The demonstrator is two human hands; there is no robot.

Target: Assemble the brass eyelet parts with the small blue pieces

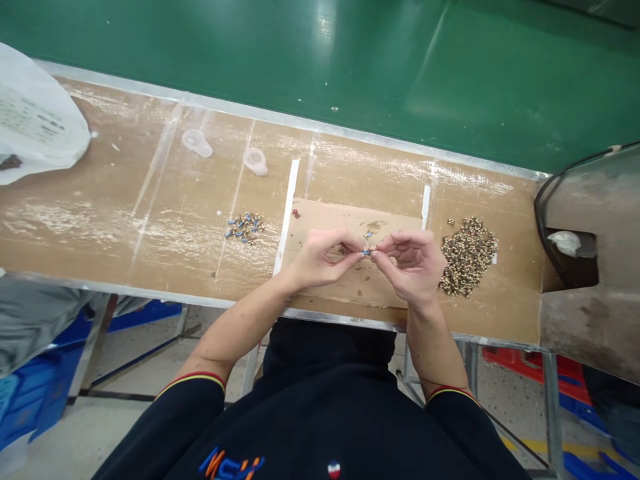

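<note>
Over a cardboard sheet (325, 217), my left hand (327, 257) and my right hand (413, 263) meet with their fingertips pinched. Between them is a small blue and brass-coloured fitting (367, 252), gripped from both sides; its exact kind is too small to make out. Another blue and brass piece (369, 235) lies just beyond the fingertips. To the right of my right hand spreads a big pile of small brass-coloured parts (469, 257). Off to the left is a smaller group of blue and brass pieces (245, 228). A few red bits (296, 213) lie at the sheet's upper left.
Two translucent plastic scoops or cups (256, 161) lie at the back of the cardboard-covered table (175, 247). A white bag (40, 120) stands at far left. At the right end are a metal housing (595, 320) and a black cable (543, 227). A green surface (300, 60) runs behind.
</note>
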